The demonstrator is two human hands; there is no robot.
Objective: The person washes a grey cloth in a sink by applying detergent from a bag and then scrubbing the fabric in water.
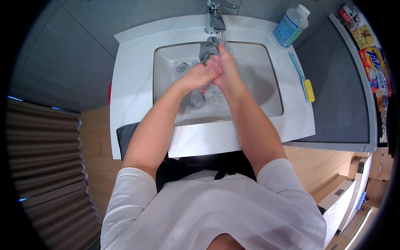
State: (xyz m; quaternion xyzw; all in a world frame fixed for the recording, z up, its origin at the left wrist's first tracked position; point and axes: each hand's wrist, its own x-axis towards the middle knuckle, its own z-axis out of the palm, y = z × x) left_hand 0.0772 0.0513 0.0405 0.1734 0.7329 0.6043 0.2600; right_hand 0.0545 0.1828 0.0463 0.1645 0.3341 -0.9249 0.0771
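Grey wall (166,14) behind white desk (132,83); suds in the sink (256,96), upper centre of frame. Grey cloth (208,50) bunched at the sink's back rim. Left hand (198,77) and right hand (227,63) both gripping it. Risks, judged: slick suds could loosen the grip; squeezing near the rim could splash the desk; a bump could drop the brush (307,88), frame right.

i am in what looks like the washroom or laundry corner of a home: a rectangular sink (264,89) is set into a white marbled worktop (298,125) under a chrome faucet (215,21), against large grey wall tiles (66,50). a white-capped bottle (290,27) and a scrubbing brush (303,77) sit beside the sink, and a pleated brown curtain (46,150) and wood-look floor (99,143) lie to my left.
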